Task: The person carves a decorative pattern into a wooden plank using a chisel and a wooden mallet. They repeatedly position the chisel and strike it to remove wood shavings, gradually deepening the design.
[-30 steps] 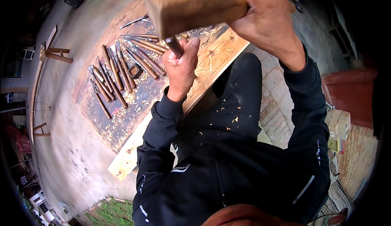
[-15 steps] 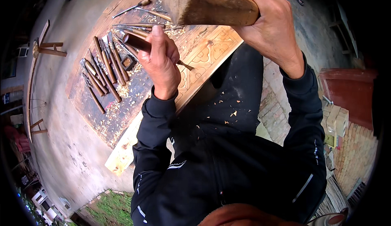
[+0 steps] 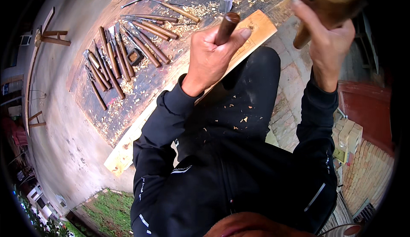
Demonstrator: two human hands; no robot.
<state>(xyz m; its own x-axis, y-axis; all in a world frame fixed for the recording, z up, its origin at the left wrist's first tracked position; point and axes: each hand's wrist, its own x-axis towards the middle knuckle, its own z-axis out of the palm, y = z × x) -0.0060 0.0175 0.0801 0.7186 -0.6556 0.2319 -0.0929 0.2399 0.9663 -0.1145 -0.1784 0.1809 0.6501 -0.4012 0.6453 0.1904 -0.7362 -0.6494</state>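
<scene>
My left hand [image 3: 210, 55] is closed round the dark wooden handle of a chisel [image 3: 226, 25], held upright over a long pale board [image 3: 260, 25] carved with outlined patterns. The chisel's tip is hidden by my hand. My right hand [image 3: 326, 44] grips a wooden mallet [image 3: 333, 0], raised at the upper right, its head partly in the dark rim. Left of my left hand, several carving tools [image 3: 115, 55] with wooden handles lie fanned on the worn bench top [image 3: 92, 115], around a small dark square block [image 3: 135, 56] and among pale shavings.
A wooden bench or trestle [image 3: 38, 42] stands at the far left on concrete. Several small grey pieces [image 3: 224, 5] lie at the bench's back. My dark-clad knee [image 3: 260, 79] is beside the board. A red panel [image 3: 365, 113] and stacked bricks [image 3: 371, 173] are at the right, grass [image 3: 106, 211] at the lower left.
My right hand has swung the mallet rightward, away from the chisel. My left hand, with the chisel, has moved right and upward along the board since half a second ago.
</scene>
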